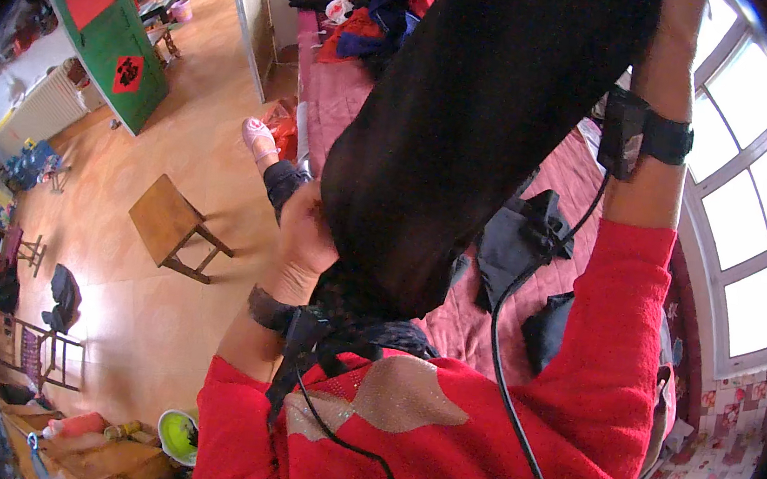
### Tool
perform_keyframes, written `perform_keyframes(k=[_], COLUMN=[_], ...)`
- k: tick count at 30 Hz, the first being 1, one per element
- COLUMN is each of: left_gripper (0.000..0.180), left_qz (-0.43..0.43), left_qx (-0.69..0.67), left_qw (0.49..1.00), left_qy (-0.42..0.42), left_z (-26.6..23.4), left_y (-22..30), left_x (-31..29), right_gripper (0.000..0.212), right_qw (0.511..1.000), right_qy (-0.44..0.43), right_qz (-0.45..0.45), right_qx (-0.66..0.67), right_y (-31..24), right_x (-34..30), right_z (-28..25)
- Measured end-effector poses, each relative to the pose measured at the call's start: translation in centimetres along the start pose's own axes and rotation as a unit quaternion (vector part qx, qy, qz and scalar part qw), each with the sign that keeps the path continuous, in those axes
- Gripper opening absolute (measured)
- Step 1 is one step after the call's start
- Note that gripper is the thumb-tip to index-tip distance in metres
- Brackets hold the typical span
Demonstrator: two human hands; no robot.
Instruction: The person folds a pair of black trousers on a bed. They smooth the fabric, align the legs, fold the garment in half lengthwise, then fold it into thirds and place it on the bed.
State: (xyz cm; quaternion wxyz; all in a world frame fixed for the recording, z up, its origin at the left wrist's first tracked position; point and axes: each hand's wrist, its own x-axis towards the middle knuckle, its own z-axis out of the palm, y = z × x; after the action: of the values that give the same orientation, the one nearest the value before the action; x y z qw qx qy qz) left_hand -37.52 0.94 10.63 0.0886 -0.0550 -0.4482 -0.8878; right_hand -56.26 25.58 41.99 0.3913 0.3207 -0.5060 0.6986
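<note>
In the head view, a large black garment (467, 155) hangs in front of the person, raised over the near part of a bed with a pink cover (467, 337) and filling the far middle of the scene. The left hand (309, 236) is against the garment's near left edge; its fingers are hidden by the cloth, so how far they are closed cannot be told. The right hand (678, 37) is raised along the garment's far right side, partly cut off at the rim; its grip cannot be told either. Both wrists wear black straps with cables, below which are red sleeves (615, 301).

Dark clothes (522, 240) lie on the bed, right of the garment, and a mixed clothes pile (369, 23) lies at its far end. To the left, a wooden stool (166, 217) stands on the tiled floor, with a green door (127, 54) farther off. A window (737, 169) is on the right.
</note>
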Motion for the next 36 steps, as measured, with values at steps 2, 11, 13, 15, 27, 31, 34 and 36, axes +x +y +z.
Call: perform_keyframes(k=[2,11,13,15,27,31,34,36], left_gripper=[0.035,0.029,0.020,0.020,0.026,0.028,0.026,0.025], left_qz=[-0.011,0.099,0.136,0.168,0.434,0.310,0.182,0.155], left_qx=[-0.167,0.000,0.047,0.131,0.410,0.483,0.328,0.258], left_qw=[0.986,0.994,0.990,0.977,0.801,0.813,0.918,0.953], left_qy=[0.014,0.035,0.001,0.023,0.046,0.094,0.128,0.047], left_z=[-0.2,2.0,2.4,2.8,6.4,6.7,5.8,4.9], left_y=[1.4,9.8,11.8,14.5,25.1,25.2,24.6,23.9], left_x=[0.5,3.8,4.6,5.9,4.0,6.9,9.1,8.3], right_gripper=[0.028,0.031,0.031,0.032,0.033,0.043,0.049,0.047], right_qw=[1.000,0.987,0.983,0.984,0.987,0.990,0.993,0.990], right_qy=[0.014,0.072,0.074,0.075,0.079,0.098,0.074,0.075], right_qz=[0.018,0.128,0.145,0.136,0.044,0.099,0.086,0.118], right_qx=[0.005,0.067,0.085,0.082,0.130,0.021,-0.024,0.028], right_y=[0.5,1.3,1.4,1.4,2.8,2.9,3.5,4.1], right_x=[0.1,1.1,1.2,1.4,1.8,1.8,1.0,0.2], right_z=[-1.1,-7.9,-9.1,-10.1,-13.2,-13.9,-13.9,-13.7])
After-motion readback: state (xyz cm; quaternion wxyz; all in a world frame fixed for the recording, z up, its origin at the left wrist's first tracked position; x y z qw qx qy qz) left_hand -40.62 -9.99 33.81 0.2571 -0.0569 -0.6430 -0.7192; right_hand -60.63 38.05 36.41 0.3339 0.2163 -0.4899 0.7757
